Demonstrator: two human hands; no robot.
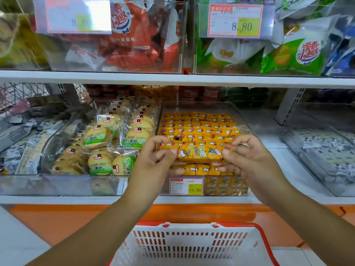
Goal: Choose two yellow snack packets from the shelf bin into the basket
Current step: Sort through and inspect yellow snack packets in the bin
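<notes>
Holding 1 yellow snack packet point(199, 153) in 2 hands over its shelf bin point(242, 116).
My left hand point(153, 160) pinches its left end, my right hand point(247, 160) pinches its right end; the basket point(192, 224) sits below.

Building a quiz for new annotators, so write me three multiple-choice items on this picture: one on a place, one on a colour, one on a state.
1. Where is the basket?
A) top of the view
B) bottom of the view, nearest the wearer
C) far left

2. What colour is the held packet?
A) green
B) blue
C) yellow

3. How is that packet held?
A) pinched between the left hand and the right hand
B) by one hand alone
C) lying loose, untouched

Key: 1 B, its white slotted wall fills the bottom edge; 2 C, the wrapper is yellow; 3 A, the fingers of each hand pinch one end.
</notes>
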